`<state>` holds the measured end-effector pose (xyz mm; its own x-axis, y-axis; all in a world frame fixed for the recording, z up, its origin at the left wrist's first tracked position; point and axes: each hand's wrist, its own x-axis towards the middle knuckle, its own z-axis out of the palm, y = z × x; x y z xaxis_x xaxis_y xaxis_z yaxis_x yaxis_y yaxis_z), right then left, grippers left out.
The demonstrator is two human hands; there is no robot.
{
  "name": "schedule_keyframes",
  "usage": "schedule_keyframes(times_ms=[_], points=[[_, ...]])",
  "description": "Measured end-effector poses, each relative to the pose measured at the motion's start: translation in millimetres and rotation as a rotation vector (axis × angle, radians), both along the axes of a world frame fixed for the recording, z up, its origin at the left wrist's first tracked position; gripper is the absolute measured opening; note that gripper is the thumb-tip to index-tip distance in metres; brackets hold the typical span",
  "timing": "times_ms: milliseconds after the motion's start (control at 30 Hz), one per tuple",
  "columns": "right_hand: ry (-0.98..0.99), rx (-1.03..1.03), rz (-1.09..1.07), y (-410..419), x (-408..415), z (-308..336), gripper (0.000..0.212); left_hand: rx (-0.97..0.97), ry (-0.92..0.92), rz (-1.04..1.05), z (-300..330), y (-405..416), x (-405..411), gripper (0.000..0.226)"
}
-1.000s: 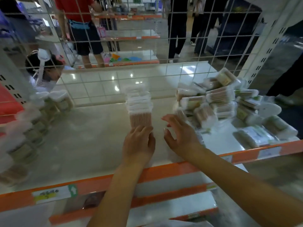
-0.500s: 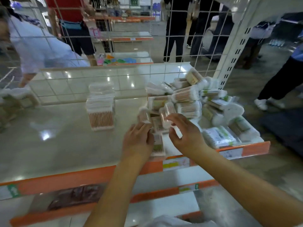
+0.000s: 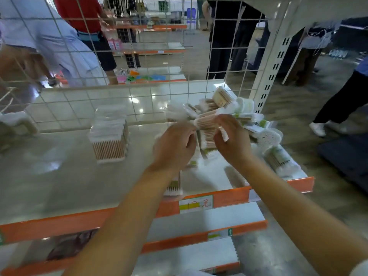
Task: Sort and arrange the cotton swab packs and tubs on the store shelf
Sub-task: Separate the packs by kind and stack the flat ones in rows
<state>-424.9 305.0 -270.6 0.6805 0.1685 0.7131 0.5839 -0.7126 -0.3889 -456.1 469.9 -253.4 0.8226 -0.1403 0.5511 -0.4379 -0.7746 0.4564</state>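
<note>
Fingers of the left hand (image 3: 175, 144) and right hand (image 3: 233, 142) pinch the ends of a clear soft-film pack of wooden cotton swabs (image 3: 206, 124), raised above the white shelf (image 3: 59, 186); light, crinkly, likely slippery, best held endwise.

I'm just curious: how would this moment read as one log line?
left hand: holding swab pack | right hand: holding swab pack | neat stack: standing left | loose pile: unsorted right

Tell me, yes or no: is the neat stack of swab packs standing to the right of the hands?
No: the neat stack stands left of the left hand and right hand; the loose pile lies right.
</note>
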Motion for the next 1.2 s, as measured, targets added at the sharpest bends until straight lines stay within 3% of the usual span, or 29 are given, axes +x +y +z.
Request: schedule_keyframes(times_ms=[233, 567, 1200], points=[[0.214, 0.197, -0.237, -19.2, 36.9, 2.5, 0.04, 0.108, 0.023, -0.074, 17.8, -37.4, 32.4, 0.042], [0.241, 0.188, -0.189, -24.9, 31.5, -7.8, 0.05, 0.302, 0.214, 0.051, -0.3, -79.2, 61.0, 0.071], [0.193, 0.199, -0.156, -32.8, 21.4, -12.4, 0.042, 0.232, 0.103, 0.116, -1.6, -79.5, 71.5, 0.054]])
